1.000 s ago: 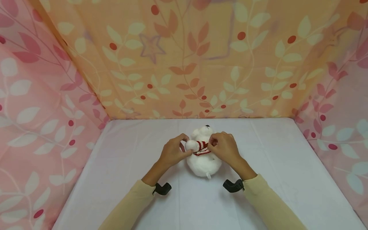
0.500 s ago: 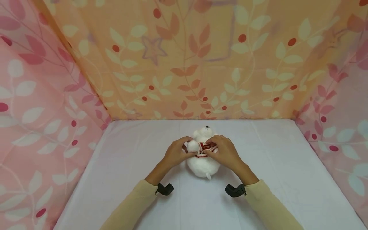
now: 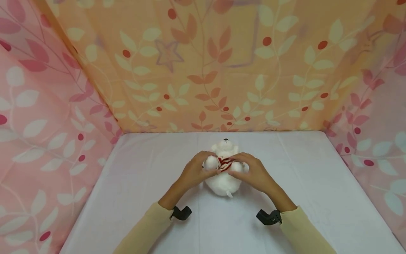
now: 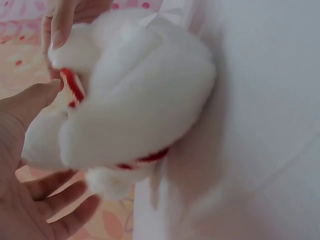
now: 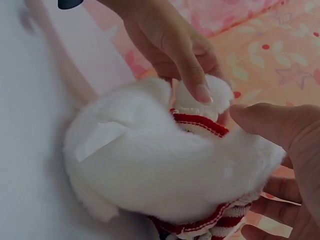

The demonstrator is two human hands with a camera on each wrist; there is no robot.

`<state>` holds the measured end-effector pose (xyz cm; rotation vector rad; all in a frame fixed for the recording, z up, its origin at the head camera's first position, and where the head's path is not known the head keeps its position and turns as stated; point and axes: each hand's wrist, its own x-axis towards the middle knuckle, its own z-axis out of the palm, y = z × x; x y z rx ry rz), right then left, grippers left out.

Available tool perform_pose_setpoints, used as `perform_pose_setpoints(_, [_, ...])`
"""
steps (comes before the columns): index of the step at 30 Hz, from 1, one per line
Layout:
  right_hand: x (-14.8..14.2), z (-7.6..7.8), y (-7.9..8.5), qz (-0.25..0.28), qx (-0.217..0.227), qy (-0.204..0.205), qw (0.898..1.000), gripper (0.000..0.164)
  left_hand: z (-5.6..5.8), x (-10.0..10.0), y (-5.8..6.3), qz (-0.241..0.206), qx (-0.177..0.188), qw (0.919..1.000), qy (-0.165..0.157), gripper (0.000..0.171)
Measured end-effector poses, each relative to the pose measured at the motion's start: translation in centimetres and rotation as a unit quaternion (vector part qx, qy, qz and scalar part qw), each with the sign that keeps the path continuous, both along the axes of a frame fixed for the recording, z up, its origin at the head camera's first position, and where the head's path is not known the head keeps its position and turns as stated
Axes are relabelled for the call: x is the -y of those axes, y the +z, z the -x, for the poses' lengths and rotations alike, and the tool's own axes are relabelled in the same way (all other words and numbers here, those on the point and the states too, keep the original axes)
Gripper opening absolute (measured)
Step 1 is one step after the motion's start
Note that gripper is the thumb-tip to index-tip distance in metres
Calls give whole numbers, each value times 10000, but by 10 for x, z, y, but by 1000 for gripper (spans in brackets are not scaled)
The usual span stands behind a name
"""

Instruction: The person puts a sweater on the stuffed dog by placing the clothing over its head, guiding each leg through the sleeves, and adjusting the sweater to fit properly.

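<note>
A white plush bear (image 3: 223, 185) lies on the white table, its dark nose toward the back wall. Round its middle is a red-and-white striped knit sweater (image 3: 224, 163). My left hand (image 3: 197, 168) curves thumb and fingers round the rounded white limb (image 3: 211, 163) on the bear's left side in the head view. On the other side, my right hand (image 3: 253, 172) holds the matching limb (image 3: 236, 167) the same way. The right wrist view shows my right thumb (image 5: 265, 120) on top of white plush, fingers below. A white fabric tag (image 5: 100, 141) sticks out of the bear's lower body.
The white-covered table (image 3: 152, 158) spreads around the bear. Floral fabric walls enclose it: an orange one (image 3: 203, 70) behind, pink ones (image 3: 41, 141) at the sides. Black wrist devices (image 3: 182, 213) hang under both forearms.
My right hand has gone from pinching the sweater to holding the right-hand limb, which now shows between thumb and fingers. The bear's head has shifted slightly left. The left hand keeps its hold.
</note>
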<state>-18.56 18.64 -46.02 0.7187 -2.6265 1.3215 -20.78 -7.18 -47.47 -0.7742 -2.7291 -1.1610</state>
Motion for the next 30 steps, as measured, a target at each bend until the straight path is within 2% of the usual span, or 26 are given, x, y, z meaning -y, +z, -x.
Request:
perform_pose_setpoints(2, [-4,-5,-2,74,2,-102,9999,54,-2,-6,5,114,-657,9977,-106,45])
perform_pose_setpoints(5, [-8,-8,-7,188,-120,-267,9994,56,-3,-16,12,403,-1578,9864,-229,37])
perform_pose_setpoints(8, [-8,-8,-14,333,-306,-376,9983,51,-1,-23,16,604,-1815,9807,-397,33])
perform_pose_setpoints(12, [-5,-9,-22,445,-564,-486,9962,44,1,-26,18,648,-1591,9836,-549,33])
perform_pose_setpoints(14, [-3,-11,-24,519,-651,-536,9951,44,1,-27,20,535,-1461,9858,-627,32])
perform_pose_setpoints(18, [4,-12,-26,733,-830,-677,9915,42,2,-28,24,254,-960,9929,-657,27])
perform_pose_setpoints(21, [9,-12,-27,817,-992,-872,9879,38,3,-29,29,214,-728,9954,-587,20])
perform_pose_setpoints(26, [15,-11,-28,805,-1160,-1197,9827,35,1,-32,34,393,-603,9962,-500,15])
perform_pose_setpoints(30, [19,-11,-27,785,-1202,-1256,9816,32,1,-33,36,571,-533,9965,-293,14])
